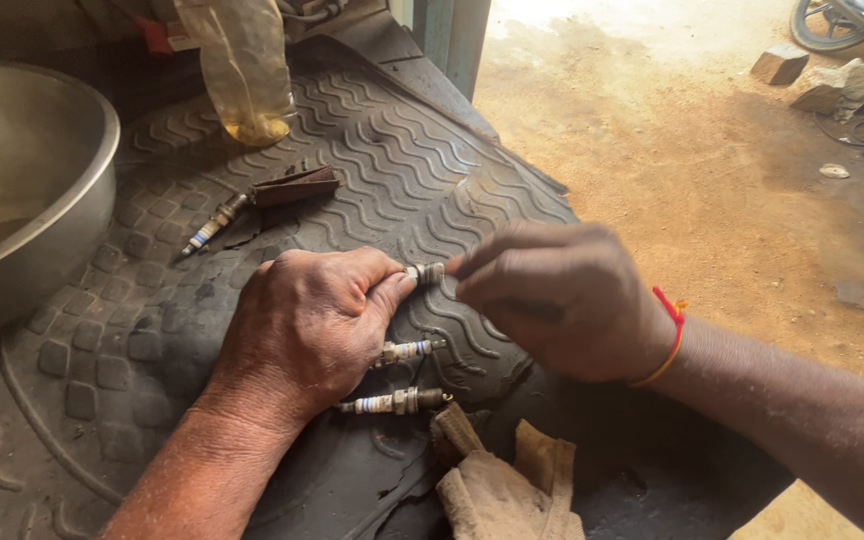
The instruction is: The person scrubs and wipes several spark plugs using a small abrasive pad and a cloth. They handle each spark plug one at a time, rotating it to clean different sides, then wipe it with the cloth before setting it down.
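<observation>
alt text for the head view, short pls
Two hands, left hand and right hand, pinch a spark plug between them over a black rubber mat. Two more plugs lie below, with a rag and a metal bowl.

Black rubber mat (372,140) — moulded wave and block pattern, cracked and torn near its front edge. Large metal bowl (22,180) at far left, resting on the mat. Clear plastic bag (242,70) at top, yellowish residue in its bottom. Spare spark plug (210,228) lying beside a rusty brown metal piece (292,186), upper centre. Crumpled tan rag (497,485) at the front edge. Bare dirt ground (692,160) to the right — stones (817,78) and part of a wheel (827,25) at far top right.
</observation>
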